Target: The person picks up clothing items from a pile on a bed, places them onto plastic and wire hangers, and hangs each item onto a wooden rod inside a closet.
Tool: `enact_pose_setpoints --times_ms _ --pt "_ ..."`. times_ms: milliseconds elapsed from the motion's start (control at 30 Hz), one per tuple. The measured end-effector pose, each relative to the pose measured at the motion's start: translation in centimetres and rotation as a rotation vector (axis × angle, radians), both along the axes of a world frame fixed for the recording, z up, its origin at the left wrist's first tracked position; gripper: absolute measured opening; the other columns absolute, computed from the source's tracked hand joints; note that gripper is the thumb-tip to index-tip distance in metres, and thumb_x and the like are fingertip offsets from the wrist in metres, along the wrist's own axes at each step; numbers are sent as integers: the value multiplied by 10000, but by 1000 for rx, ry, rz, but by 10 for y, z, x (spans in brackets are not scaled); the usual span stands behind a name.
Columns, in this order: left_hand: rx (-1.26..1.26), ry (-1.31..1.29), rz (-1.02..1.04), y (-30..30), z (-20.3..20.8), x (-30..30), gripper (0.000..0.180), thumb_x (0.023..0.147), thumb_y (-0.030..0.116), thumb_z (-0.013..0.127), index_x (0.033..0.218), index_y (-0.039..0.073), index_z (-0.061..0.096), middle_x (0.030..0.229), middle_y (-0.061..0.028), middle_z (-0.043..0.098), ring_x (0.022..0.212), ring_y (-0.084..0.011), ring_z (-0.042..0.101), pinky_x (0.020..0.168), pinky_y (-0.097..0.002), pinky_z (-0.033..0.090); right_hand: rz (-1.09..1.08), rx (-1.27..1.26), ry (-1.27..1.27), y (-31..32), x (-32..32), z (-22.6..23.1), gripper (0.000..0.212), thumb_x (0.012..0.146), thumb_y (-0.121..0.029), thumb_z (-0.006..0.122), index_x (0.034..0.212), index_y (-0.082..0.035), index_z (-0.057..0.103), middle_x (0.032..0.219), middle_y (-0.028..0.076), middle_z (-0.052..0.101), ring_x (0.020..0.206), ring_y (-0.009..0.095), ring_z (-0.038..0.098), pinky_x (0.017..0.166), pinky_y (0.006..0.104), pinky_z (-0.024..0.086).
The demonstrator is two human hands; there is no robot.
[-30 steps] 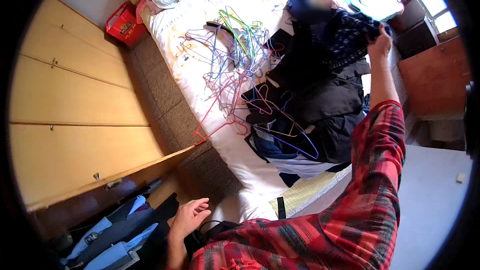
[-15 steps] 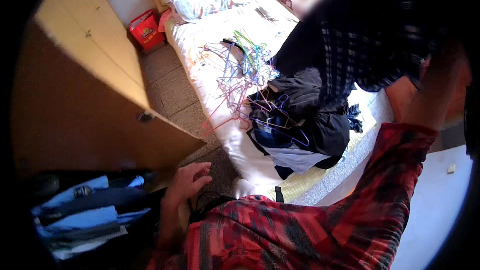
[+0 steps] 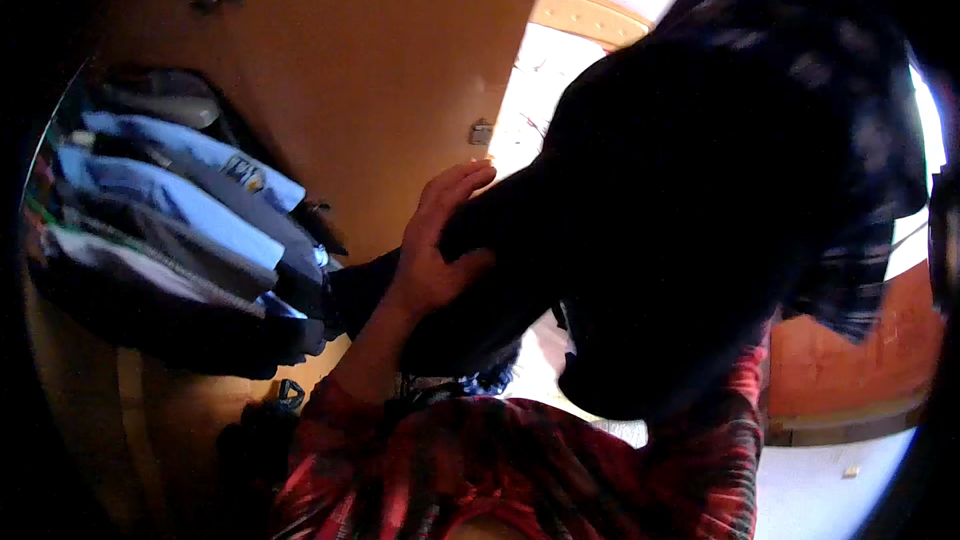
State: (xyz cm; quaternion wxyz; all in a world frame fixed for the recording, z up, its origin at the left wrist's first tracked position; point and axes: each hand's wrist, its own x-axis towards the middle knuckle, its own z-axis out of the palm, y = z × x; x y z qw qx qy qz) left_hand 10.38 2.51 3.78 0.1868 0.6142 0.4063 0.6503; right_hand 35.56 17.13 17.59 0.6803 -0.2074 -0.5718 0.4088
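A bulky dark garment (image 3: 690, 190) is held up in front of me and fills the middle and right of the view. A dark plaid part (image 3: 850, 285) shows along its right side. My left hand (image 3: 435, 240) curves round a sleeve-like fold of it, thumb and fingers on either side. My right hand is hidden by the cloth; only the red checked sleeve (image 3: 740, 410) of that arm shows below. To the left, inside the wardrobe, hang several clothes, among them a light blue shirt (image 3: 215, 230).
The brown wardrobe door (image 3: 380, 50) stands open just beyond my left hand. Behind the garment shows part of the bed's headboard (image 3: 580, 15). A reddish-brown wooden surface (image 3: 840, 370) is at the right, with a pale wall (image 3: 830, 500) below it.
My view has turned left toward the wardrobe, so most of the bed is hidden. The dark garment has come in front of me. My left hand, free before, is now on it.
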Motion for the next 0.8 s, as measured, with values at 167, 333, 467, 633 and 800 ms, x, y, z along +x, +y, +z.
enact_pose_setpoints --times_ms 167,333,467,633,800 --pt "-100 -120 49 -61 9 -16 817 634 200 744 1335 41 355 1325 -169 412 1236 -306 391 1018 -396 315 396 -202 87 -31 -97 -43 237 870 -255 540 999 -65 595 880 116 650 797 236 629 746 340 501" --pt "-14 132 427 -76 25 -19 829 614 106 737 1340 39 341 1315 -178 428 1215 -319 421 1012 -378 328 655 -384 140 -58 -156 -71 244 884 -274 521 967 -59 603 861 108 654 778 227 632 727 341 510" --pt "-92 247 600 -92 30 -24 632 650 -23 656 1251 32 469 1163 -174 546 1070 -316 544 931 -326 406 815 -497 176 -63 -187 -79 259 896 -288 507 941 -55 610 845 101 657 764 221 636 712 342 517" --pt "-99 238 663 -109 28 -38 449 707 -68 576 1144 34 578 1114 -101 607 943 -187 600 874 -277 441 936 -713 161 -51 -225 -86 289 918 -287 464 796 -61 595 721 62 633 624 202 599 625 340 515" --pt "-264 334 748 -103 62 -39 424 653 -64 513 1048 31 634 960 -108 671 934 -199 630 841 -296 468 1138 -1014 -94 -30 -244 -149 309 911 -328 469 916 -39 580 832 112 638 730 237 593 699 390 491"
